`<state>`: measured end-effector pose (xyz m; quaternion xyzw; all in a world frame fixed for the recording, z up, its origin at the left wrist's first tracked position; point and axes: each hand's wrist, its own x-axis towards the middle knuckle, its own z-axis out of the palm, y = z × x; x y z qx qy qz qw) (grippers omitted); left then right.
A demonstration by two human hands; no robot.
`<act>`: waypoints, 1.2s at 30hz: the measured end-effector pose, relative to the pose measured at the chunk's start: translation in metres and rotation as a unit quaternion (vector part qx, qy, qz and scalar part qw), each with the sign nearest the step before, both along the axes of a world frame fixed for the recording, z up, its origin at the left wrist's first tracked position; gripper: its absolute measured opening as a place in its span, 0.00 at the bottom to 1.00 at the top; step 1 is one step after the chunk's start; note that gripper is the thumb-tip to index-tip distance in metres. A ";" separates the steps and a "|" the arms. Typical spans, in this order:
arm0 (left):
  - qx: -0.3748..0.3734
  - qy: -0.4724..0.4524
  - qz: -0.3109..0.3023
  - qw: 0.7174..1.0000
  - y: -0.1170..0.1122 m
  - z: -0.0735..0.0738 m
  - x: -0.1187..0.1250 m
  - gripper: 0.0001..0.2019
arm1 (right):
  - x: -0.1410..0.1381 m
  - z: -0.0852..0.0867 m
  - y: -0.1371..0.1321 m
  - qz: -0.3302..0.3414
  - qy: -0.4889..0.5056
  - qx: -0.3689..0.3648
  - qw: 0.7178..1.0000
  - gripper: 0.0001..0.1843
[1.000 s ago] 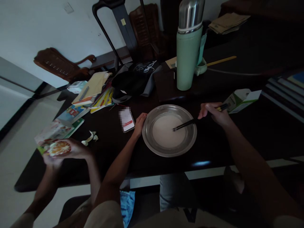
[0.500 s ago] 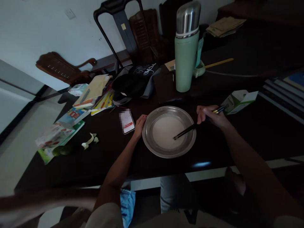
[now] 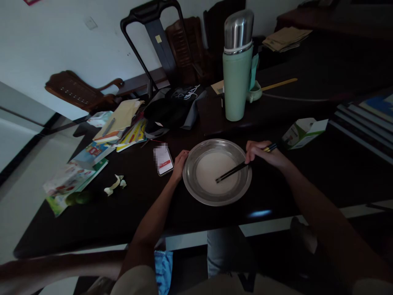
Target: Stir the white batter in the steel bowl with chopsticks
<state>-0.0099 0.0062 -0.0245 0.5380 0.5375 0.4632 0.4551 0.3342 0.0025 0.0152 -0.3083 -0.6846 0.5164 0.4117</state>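
Note:
A round metal bowl (image 3: 192,188) stands on the dark table, with a whitish, batter-like mixture (image 3: 211,172) in its bottom. At its left rim, my left hand (image 3: 181,163) grips the edge, fingers against the outside. A pair of dark chopsticks (image 3: 231,172) with gold bands near the top slants down into the mixture. My right hand (image 3: 260,152) is closed around them above the bowl's right rim. The tips rest near the middle of the mixture. Just left of my left hand lies a lit phone (image 3: 165,162).
Behind the bowl stands a tall green thermos (image 3: 236,86). An opened carton (image 3: 302,133) and stacked books (image 3: 365,123) are at the right. Peel scraps (image 3: 115,185), green fruit (image 3: 80,198), papers (image 3: 119,119) and a black bag (image 3: 172,108) lie leftward. Another person's arm (image 3: 61,265) reaches in at lower left.
My right hand has moved left, closer over the bowl's rim, and the chopstick tips have shifted left through the mixture. My left hand stays on the rim. The view has shifted slightly.

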 end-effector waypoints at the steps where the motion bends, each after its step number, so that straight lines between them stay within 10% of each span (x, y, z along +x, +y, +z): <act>1: 0.002 0.004 -0.001 1.000 0.000 0.000 0.000 0.17 | -0.002 0.001 0.000 0.003 -0.014 0.007 1.000 0.22; 7: -0.004 -0.004 -0.001 1.000 -0.001 -0.001 0.000 0.16 | 0.008 -0.002 0.005 -0.109 0.037 0.024 0.993 0.24; 13: -0.011 0.006 0.002 1.000 0.000 -0.002 0.000 0.16 | 0.001 -0.002 0.001 0.016 -0.004 0.001 1.000 0.22; 20: 0.004 0.008 0.001 1.000 0.000 -0.001 0.000 0.17 | 0.007 0.000 0.004 -0.087 0.033 0.012 0.996 0.23; 26: -0.004 0.018 0.001 1.000 0.000 0.000 0.000 0.18 | 0.000 0.000 0.002 0.020 -0.012 -0.003 1.000 0.22; 32: 0.001 0.017 0.001 1.000 0.000 0.001 0.001 0.18 | 0.006 0.003 0.003 -0.066 0.006 0.000 0.998 0.21; 36: 0.000 0.013 0.002 1.000 0.000 0.002 0.001 0.18 | 0.005 0.002 0.002 0.001 0.010 -0.011 1.000 0.23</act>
